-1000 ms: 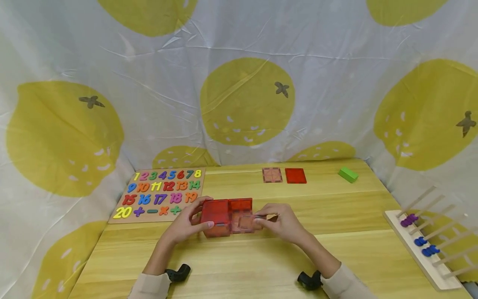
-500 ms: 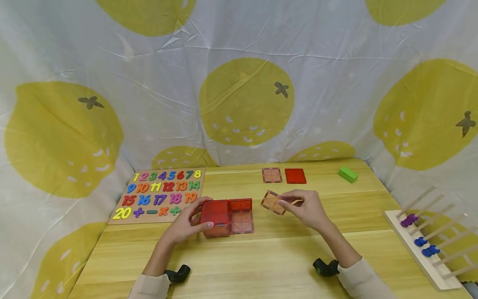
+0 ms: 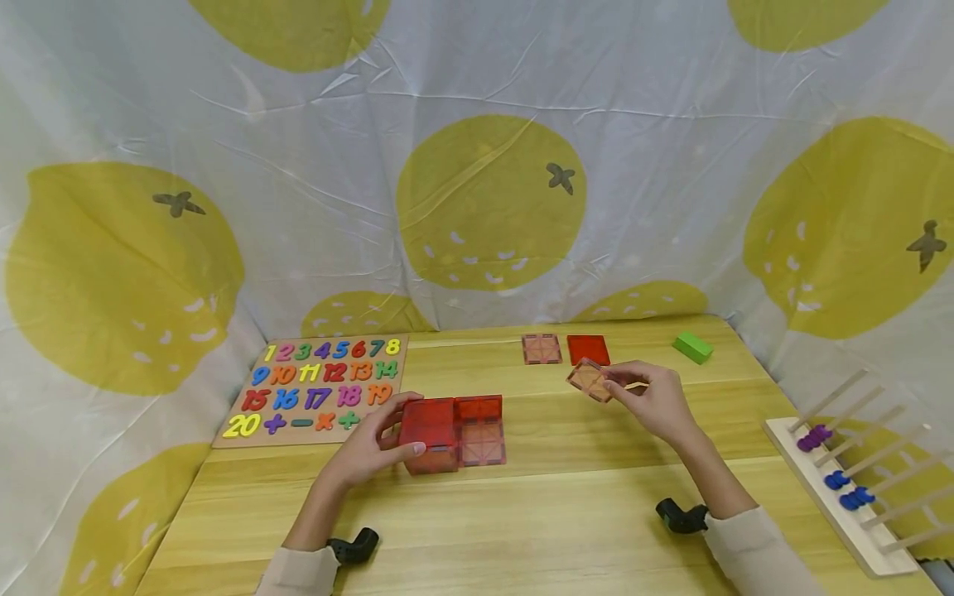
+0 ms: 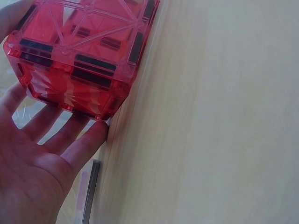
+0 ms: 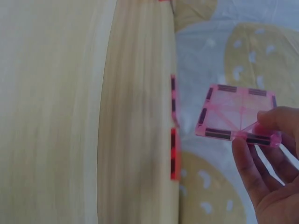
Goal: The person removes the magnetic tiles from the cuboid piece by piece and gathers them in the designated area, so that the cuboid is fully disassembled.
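My left hand [image 3: 378, 447] holds the left side of a translucent red magnetic-tile cube [image 3: 430, 422], thumb at its near face and fingers round the far side. In the left wrist view, fingertips [image 4: 96, 130] touch the cube's red wall. Joined to the cube's right is a lower section with a pale pink square [image 3: 483, 443] flat on the table and a red tile [image 3: 479, 407] behind it. My right hand [image 3: 656, 401] pinches a pale pink square magnetic tile [image 5: 238, 114] by one corner, raised and tilted, overlapping the flat red tile [image 3: 589, 348] in the head view.
Another pale pink tile [image 3: 541, 349] lies left of the flat red one. A number board [image 3: 298, 434] sits at the left, a green block [image 3: 694, 348] at the back right. A wooden peg rack [image 3: 827, 497] with purple and blue pieces stands on the right.
My right hand has drawn the pale pink tile away from the joined tiles, moving right and toward the back of the table. The left hand and the cube stay in place.
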Demonstrator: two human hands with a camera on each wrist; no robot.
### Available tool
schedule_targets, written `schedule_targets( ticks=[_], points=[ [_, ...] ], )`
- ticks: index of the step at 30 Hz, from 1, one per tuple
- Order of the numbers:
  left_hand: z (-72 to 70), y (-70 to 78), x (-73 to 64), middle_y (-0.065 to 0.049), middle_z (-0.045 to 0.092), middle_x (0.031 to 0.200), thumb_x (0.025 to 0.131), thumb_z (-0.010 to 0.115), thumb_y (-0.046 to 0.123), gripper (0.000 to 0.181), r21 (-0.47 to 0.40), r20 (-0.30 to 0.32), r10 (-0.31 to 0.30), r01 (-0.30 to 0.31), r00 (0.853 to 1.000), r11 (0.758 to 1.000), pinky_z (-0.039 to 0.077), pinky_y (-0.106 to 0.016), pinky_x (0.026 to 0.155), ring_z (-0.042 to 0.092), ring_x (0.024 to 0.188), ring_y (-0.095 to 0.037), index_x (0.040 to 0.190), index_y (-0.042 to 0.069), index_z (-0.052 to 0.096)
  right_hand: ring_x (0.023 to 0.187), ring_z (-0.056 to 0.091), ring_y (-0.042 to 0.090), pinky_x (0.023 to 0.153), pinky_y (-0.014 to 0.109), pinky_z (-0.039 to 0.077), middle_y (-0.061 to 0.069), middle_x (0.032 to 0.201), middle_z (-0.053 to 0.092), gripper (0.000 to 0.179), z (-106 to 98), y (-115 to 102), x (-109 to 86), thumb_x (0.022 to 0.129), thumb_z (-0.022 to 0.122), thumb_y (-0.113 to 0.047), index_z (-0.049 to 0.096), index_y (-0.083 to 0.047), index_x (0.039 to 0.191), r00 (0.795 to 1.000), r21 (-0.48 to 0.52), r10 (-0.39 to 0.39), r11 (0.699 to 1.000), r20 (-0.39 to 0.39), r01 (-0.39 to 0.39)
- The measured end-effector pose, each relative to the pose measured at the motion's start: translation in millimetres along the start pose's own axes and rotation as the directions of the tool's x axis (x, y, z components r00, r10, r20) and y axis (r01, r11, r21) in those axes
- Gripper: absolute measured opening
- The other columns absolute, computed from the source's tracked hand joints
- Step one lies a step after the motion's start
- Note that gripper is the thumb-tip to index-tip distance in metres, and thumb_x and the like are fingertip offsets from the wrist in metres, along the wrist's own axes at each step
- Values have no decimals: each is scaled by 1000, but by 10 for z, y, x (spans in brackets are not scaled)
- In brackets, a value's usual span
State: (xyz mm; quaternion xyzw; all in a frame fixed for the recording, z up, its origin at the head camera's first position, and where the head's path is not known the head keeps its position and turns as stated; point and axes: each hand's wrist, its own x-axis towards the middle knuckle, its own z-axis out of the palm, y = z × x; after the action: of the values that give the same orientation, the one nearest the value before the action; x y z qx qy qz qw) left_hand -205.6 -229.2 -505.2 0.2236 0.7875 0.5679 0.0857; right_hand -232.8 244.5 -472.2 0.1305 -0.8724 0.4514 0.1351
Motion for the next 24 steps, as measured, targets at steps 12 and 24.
schedule_targets(
  ticks=[12, 24],
  points=[
    [-11, -13, -7, -14, 52, 149, 93, 77, 14, 71, 4, 1, 9, -9, 1000, 1000, 59, -33, 98, 52, 135, -45, 154, 10, 40, 84, 66, -5, 70, 11, 57, 14, 101, 79, 20, -260, 385, -6, 95, 75, -16, 78, -6, 112, 996, -145, 32, 989, -81, -43],
    [-1, -8, 0, -15, 51, 151, 93, 77, 14, 72, 1, 5, 14, -14, 1000, 1000, 59, -34, 99, 50, 136, -46, 154, 8, 39, 93, 73, 37, 75, 30, 64, 21, 100, 77, 18, -391, 614, 143, 92, 77, -7, 78, 1, 107, 991, -213, 6, 976, -136, -36]
  ],
)
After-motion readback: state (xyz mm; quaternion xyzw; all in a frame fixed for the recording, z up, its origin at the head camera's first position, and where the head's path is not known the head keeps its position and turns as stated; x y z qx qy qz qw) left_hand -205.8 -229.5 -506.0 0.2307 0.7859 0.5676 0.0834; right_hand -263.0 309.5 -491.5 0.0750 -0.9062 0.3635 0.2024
